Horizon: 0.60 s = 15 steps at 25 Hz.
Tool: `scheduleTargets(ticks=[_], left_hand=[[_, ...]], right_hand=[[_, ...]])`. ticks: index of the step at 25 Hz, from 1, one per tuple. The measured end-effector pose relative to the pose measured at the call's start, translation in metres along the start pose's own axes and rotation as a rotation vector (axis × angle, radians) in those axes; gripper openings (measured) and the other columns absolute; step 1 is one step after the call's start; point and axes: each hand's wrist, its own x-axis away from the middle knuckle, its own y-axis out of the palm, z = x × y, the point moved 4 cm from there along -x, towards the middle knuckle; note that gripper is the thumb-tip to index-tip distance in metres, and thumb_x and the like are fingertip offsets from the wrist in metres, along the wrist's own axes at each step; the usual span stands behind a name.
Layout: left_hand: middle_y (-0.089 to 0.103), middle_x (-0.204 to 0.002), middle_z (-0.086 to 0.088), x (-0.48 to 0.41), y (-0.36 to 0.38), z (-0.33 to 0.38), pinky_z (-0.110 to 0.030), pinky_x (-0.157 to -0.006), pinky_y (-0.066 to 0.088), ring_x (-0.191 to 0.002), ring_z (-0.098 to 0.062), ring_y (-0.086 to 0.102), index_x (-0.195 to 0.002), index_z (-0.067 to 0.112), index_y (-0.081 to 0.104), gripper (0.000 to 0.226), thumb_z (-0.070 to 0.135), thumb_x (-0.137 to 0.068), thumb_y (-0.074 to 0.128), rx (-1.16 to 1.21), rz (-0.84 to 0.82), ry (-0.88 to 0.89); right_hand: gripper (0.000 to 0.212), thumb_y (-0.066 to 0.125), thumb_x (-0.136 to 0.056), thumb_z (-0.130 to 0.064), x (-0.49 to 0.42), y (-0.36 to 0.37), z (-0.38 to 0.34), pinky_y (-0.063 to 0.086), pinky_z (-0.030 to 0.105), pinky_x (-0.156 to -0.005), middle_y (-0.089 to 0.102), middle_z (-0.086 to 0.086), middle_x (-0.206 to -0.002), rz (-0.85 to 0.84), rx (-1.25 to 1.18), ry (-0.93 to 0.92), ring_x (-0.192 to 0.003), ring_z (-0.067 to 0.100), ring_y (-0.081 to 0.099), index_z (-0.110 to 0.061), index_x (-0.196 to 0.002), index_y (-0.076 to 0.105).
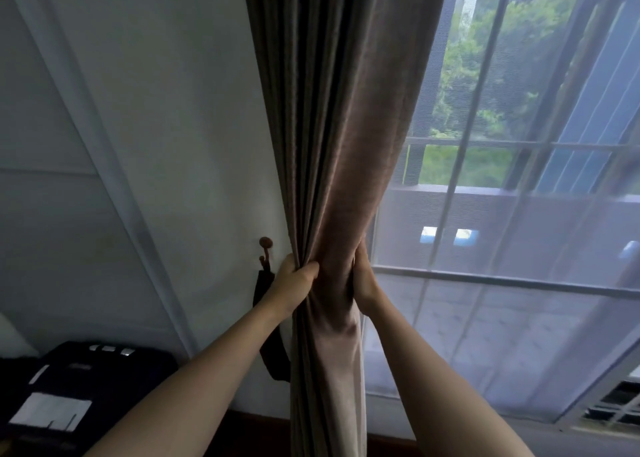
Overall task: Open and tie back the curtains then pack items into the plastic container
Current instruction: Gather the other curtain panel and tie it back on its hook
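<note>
item 1, curtain [332, 179]: brown, heavy, drawn to the left edge of the window and bunched into 1 column beside the wall [173, 144]. item 2, left hand [294, 280]: grips the bunch from the left, thumb across the front folds. item 3, right hand [362, 276]: grips it from the right at the same height, fingers curled behind the cloth. item 4, tieback [275, 359]: dark strap hanging from the hook [266, 245], just beside the left hand, not yet round the cloth. item 5, sheer [502, 248]: covers the glass at right. step in hand, as judged: gathering before tying. to do it well: clamp the folds with 1 hand, free the other for the strap, tuck stray pleats in first, pass the strap round at hook height. containers: plastic container not in view; dark case [86, 380] at lower left, open or closed cannot be told, contents hidden.
</note>
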Motion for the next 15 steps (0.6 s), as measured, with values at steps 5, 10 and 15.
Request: scheduleTargets(ticks=[5,10,15], left_hand=[[0.049,-0.125,-0.011,-0.003,0.006,0.017,-0.029,-0.088,0.041,-0.108,-0.028,0.055,-0.131,0.009,0.046,0.038,0.022,-0.096,0.042,-0.721,0.045,0.203],[0.058,-0.111,-0.016,-0.012,0.007,0.023,-0.034,-0.076,0.047,-0.096,-0.034,0.061,-0.118,0.003,0.051,0.033,0.023,-0.093,0.041,-0.957,0.007,0.085],[0.067,-0.098,-0.009,-0.006,0.010,0.030,-0.037,-0.073,0.060,-0.083,-0.026,0.069,-0.105,0.007,0.065,0.029,0.004,-0.077,0.055,-0.494,-0.249,-0.122]], right_hand=[[0.042,0.003,-0.104,-0.020,0.011,0.008,-0.014,0.033,-0.007,-0.079,0.046,-0.025,-0.108,-0.016,-0.086,-0.080,-0.089,-0.032,0.045,-0.038,-0.108,0.041],[0.051,0.006,-0.103,-0.036,0.016,0.008,0.029,0.035,0.009,-0.099,0.053,-0.006,-0.123,0.045,-0.009,0.002,-0.119,0.002,0.045,-0.022,-0.134,0.043],[0.041,0.013,-0.095,-0.048,0.036,0.009,0.061,0.045,0.023,-0.096,0.061,-0.016,-0.109,0.146,0.089,-0.014,-0.106,-0.007,0.057,-0.046,-0.124,0.042]])
